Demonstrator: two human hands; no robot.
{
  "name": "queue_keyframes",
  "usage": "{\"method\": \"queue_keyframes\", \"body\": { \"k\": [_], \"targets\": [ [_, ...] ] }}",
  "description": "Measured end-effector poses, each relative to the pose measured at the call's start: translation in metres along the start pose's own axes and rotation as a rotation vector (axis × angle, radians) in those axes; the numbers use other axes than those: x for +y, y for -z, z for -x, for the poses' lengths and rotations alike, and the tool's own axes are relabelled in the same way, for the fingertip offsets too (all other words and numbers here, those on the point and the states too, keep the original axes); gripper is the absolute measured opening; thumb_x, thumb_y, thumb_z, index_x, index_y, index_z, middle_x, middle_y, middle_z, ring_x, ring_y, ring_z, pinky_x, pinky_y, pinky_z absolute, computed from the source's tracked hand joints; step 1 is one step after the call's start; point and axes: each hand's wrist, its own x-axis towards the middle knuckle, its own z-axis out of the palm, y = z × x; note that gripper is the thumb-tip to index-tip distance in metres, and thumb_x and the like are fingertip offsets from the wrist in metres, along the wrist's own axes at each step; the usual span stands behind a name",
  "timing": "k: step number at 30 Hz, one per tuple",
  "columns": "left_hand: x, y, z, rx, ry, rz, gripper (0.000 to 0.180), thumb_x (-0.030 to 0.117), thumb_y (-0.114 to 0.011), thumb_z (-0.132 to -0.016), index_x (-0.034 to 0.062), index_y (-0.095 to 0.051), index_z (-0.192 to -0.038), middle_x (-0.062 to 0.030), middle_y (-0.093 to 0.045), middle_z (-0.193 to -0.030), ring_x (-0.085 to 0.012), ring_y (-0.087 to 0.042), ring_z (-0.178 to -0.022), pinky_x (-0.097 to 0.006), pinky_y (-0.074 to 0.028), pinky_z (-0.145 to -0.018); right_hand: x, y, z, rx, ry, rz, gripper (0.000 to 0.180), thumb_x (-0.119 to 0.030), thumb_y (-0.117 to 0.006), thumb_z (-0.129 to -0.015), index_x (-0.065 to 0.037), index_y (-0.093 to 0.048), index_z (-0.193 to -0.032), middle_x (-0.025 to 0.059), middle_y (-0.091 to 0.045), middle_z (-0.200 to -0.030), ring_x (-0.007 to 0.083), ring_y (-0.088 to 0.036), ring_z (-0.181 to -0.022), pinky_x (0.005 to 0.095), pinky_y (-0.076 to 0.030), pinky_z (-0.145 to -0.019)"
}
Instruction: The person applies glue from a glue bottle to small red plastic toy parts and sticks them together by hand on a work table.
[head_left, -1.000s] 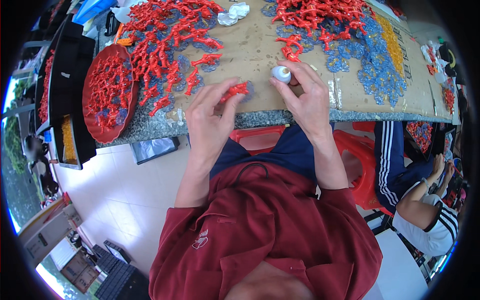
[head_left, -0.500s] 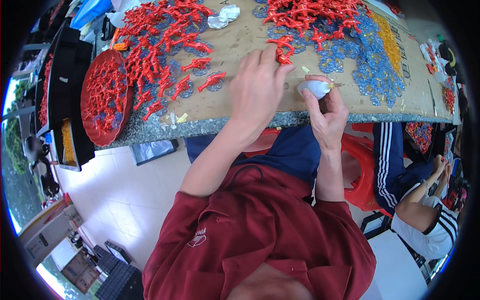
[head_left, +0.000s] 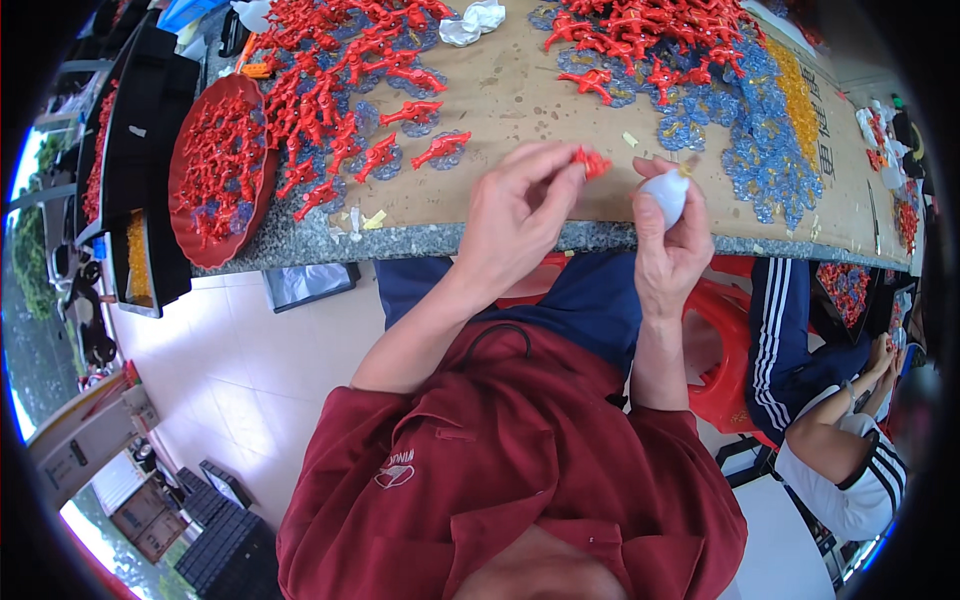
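Observation:
Between the thumb and fingers of my left hand (head_left: 520,215) is a small red plastic figure (head_left: 592,162), held above the near edge of the table. My right hand (head_left: 672,235) grips a white squeeze bottle (head_left: 668,196) with a thin nozzle tipped upward, close beside the figure but apart from it. A heap of red figures (head_left: 640,30) lies at the far right on clear blue plastic discs (head_left: 765,150). To the left, more red figures (head_left: 440,147) rest on similar blue pieces in loose rows.
A red scalloped dish (head_left: 262,180) full of figures sits at the table's left end. Yellow pieces (head_left: 795,100) border the blue ones. Crumpled white tissue (head_left: 473,22) lies at the back on the cardboard sheet (head_left: 520,90). At right, another person (head_left: 840,440) sits beside a red stool (head_left: 725,350).
My left hand has drawn back from the right heap with one red figure pinched in it. My right hand has tilted the bottle more upright.

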Motion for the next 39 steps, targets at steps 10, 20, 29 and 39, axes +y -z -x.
{"method": "queue_keyframes", "body": {
  "k": [10, 20, 29, 39],
  "targets": [
    [-0.016, 0.035, 0.048, -0.141, 0.490, 1.047, 0.026, 0.013, -0.052, -0.090, -0.0009, -0.052, -0.112, -0.0088, -0.059, -0.095, -0.0122, -0.056, -0.075, -0.023, -0.048, -0.066, -0.024, -0.029, 0.021, -0.167, 0.113, 0.187, 0.033, -0.007, -0.071, -0.071, 0.000, -0.059, -0.101, 0.0097, -0.062, -0.083, 0.0160, -0.058, -0.067, 0.0269, -0.046, -0.059],
    [-0.020, 0.047, 0.050, -0.163, 0.574, 1.309, 0.040, 0.026, -0.050, -0.091, -0.0013, -0.046, -0.119, -0.0072, -0.055, -0.092, -0.0114, -0.048, -0.073, -0.022, -0.040, -0.062, -0.049, -0.007, 0.019, -0.285, 0.256, 0.342, 0.040, -0.012, -0.082, -0.056, 0.001, -0.064, -0.090, 0.0077, -0.063, -0.071, 0.0144, -0.053, -0.055, 0.0244, -0.041, -0.050],
    [-0.021, 0.044, 0.051, -0.187, 0.579, 1.259, 0.041, 0.026, -0.049, -0.091, -0.0021, -0.045, -0.120, -0.0059, -0.054, -0.091, -0.0111, -0.047, -0.071, -0.022, -0.039, -0.061, -0.048, -0.011, 0.020, -0.260, 0.266, 0.330, 0.039, -0.014, -0.080, -0.058, 0.006, -0.065, -0.087, 0.0036, -0.052, -0.060, 0.0116, -0.043, -0.054, 0.0235, -0.030, -0.048],
    [-0.021, 0.044, 0.051, -0.228, 0.570, 1.229, 0.041, 0.027, -0.047, -0.092, -0.0021, -0.045, -0.121, -0.0050, -0.054, -0.090, -0.0101, -0.046, -0.069, -0.022, -0.039, -0.060, -0.056, -0.005, 0.017, -0.281, 0.224, 0.327, 0.037, -0.011, -0.080, -0.058, 0.002, -0.066, -0.089, 0.0075, -0.063, -0.067, 0.0130, -0.049, -0.052, 0.0242, -0.038, -0.046]
  ]
}}
